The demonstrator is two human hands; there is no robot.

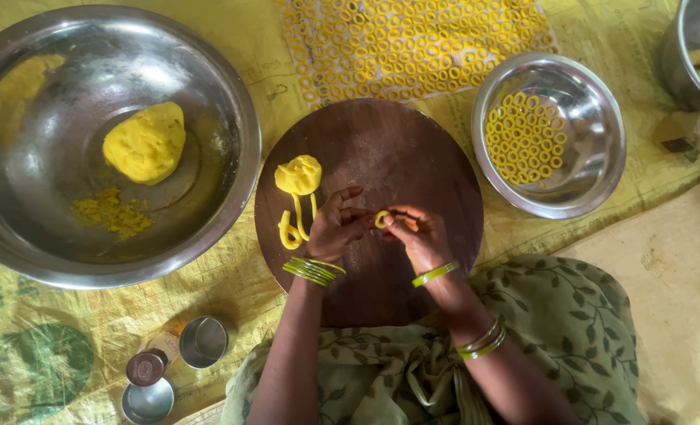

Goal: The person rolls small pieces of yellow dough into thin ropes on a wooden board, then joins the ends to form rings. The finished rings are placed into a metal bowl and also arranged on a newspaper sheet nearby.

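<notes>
Both my hands meet over the round dark wooden board. My left hand and my right hand pinch a small yellow dough ring between their fingertips. Just left of my left hand, a small lump of yellow dough lies on the board with thin rolled dough strands trailing from it. Green bangles circle both wrists.
A large steel bowl at left holds a yellow dough ball and crumbs. A smaller steel bowl at right holds several dough rings. Many rings lie spread on the yellow sheet behind. Small steel cups stand near left.
</notes>
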